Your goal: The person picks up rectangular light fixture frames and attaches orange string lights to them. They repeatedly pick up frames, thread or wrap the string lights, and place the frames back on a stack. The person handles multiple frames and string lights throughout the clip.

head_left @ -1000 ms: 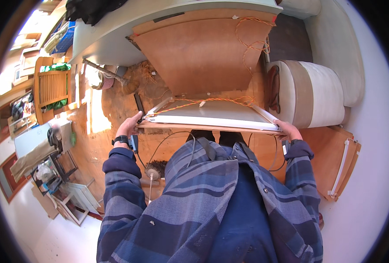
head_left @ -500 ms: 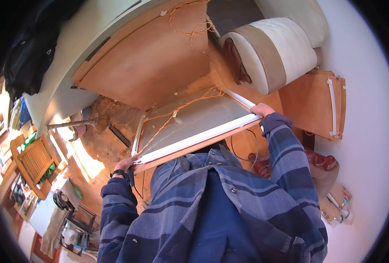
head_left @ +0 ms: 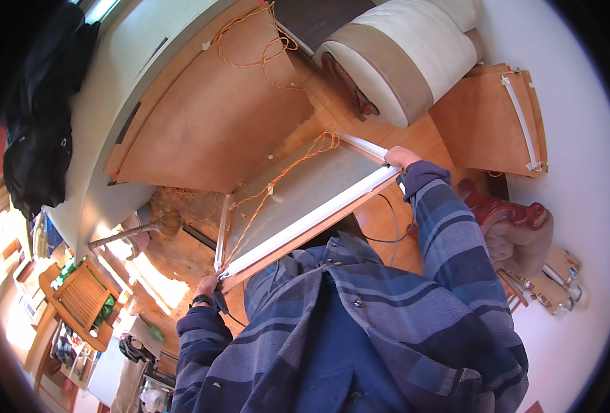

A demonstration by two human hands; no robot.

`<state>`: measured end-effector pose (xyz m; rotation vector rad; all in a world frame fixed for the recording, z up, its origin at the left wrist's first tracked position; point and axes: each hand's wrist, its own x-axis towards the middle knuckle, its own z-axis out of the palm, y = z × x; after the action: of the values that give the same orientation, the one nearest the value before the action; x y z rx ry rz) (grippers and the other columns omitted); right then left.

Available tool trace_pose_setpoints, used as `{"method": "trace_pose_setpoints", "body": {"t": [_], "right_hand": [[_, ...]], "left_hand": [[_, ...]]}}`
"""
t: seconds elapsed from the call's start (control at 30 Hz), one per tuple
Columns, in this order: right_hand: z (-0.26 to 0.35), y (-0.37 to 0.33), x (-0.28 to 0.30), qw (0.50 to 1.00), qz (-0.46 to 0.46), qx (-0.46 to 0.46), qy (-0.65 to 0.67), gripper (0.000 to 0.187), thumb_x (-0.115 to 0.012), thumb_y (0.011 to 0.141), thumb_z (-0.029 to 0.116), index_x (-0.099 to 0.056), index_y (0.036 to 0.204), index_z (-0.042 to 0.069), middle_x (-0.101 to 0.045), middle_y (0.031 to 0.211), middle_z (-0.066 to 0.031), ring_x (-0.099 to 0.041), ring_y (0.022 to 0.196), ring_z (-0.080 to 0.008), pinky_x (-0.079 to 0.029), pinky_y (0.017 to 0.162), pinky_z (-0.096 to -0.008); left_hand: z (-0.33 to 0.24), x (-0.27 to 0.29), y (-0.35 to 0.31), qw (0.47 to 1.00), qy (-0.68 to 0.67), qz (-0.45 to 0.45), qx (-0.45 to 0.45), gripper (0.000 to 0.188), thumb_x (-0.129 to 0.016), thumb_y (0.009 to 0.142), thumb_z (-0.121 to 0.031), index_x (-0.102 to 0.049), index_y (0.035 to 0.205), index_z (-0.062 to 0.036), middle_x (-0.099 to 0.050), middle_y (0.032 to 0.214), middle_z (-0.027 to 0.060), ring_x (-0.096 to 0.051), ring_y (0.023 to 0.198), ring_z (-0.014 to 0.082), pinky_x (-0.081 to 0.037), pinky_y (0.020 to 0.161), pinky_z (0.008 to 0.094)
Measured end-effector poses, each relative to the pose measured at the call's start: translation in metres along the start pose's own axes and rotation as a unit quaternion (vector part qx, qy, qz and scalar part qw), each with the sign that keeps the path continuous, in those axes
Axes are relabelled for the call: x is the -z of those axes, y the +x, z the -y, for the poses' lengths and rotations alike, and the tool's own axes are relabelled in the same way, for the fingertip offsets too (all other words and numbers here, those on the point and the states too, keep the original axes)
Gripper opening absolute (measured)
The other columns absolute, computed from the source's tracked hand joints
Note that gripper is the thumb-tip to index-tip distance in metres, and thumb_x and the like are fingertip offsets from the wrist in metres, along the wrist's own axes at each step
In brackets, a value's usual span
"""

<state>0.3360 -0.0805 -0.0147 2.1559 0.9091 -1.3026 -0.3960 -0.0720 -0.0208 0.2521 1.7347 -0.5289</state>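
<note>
In front of my waist I hold a large flat panel [head_left: 294, 199] with a greyish face and brown edges. A white strip [head_left: 312, 219] runs along its near edge, and further white strips line its two sides. My left hand [head_left: 207, 286] is closed on the near left corner, beside a dark cable. My right hand [head_left: 402, 158] is closed round the near right corner. Twisted orange cord [head_left: 274, 182] stretches across the panel's face and bunches up at the far edge. The fingers under the panel are hidden.
A brown board [head_left: 201, 117] with orange cord stands ahead against a pale curved surface. At the far right are a cream padded seat [head_left: 394, 62] and more brown boards [head_left: 484, 120]. A broom [head_left: 169, 223] and a wooden chair [head_left: 81, 296] are on the left.
My view has turned, so the panel now slants more steeply, its right end higher in the picture and its left end lower. Both hands keep hold of its near corners.
</note>
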Motion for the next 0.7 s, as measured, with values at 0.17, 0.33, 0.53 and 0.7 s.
{"method": "trace_pose_setpoints", "body": {"t": [0.17, 0.33, 0.53, 0.7], "right_hand": [[-0.036, 0.007, -0.019, 0.997, -0.018, 0.066, -0.034, 0.039, -0.057, 0.093, 0.027, -0.072, 0.112, -0.003, -0.072, 0.113, -0.0249, -0.071, 0.101, -0.0389, -0.053, 0.082, -0.0459], [-0.089, 0.007, -0.057, 0.999, -0.004, 0.047, 0.014, 0.037, -0.063, 0.093, 0.027, -0.073, 0.109, -0.004, -0.072, 0.113, -0.0263, -0.07, 0.101, -0.04, -0.053, 0.079, -0.0466], [-0.123, -0.018, -0.067, 0.995, -0.03, 0.033, 0.094, 0.036, -0.057, 0.091, 0.019, -0.071, 0.109, -0.008, -0.071, 0.115, -0.0266, -0.07, 0.106, -0.0404, -0.053, 0.084, -0.0439], [-0.171, -0.042, -0.079, 0.997, -0.042, 0.054, 0.041, 0.037, -0.048, 0.096, 0.022, -0.075, 0.102, -0.002, -0.069, 0.114, -0.0266, -0.068, 0.106, -0.0412, -0.054, 0.088, -0.0495]], "left_hand": [[-0.002, -0.002, -0.014, 0.999, 0.007, -0.031, -0.02, 0.046, -0.064, 0.099, -0.054, -0.069, 0.085, -0.0106, -0.063, 0.067, 0.0025, -0.055, 0.05, 0.018, -0.048, 0.05, 0.036], [0.0, -0.007, -0.027, 0.99, 0.083, -0.089, -0.07, 0.054, -0.067, 0.097, -0.053, -0.073, 0.09, -0.0001, -0.063, 0.077, 0.0012, -0.05, 0.068, 0.0141, -0.046, 0.067, 0.0339], [0.001, -0.018, -0.042, 0.986, 0.092, -0.123, -0.057, 0.057, -0.069, 0.096, -0.053, -0.075, 0.093, 0.0031, -0.066, 0.083, 0.0028, -0.056, 0.075, 0.0156, -0.048, 0.075, 0.0359], [-0.009, -0.029, -0.044, 0.949, 0.246, -0.119, -0.156, 0.062, -0.058, 0.099, -0.056, -0.068, 0.116, 0.0027, -0.072, 0.113, 0.0256, -0.068, 0.103, 0.0317, -0.049, 0.087, 0.0423]]}}
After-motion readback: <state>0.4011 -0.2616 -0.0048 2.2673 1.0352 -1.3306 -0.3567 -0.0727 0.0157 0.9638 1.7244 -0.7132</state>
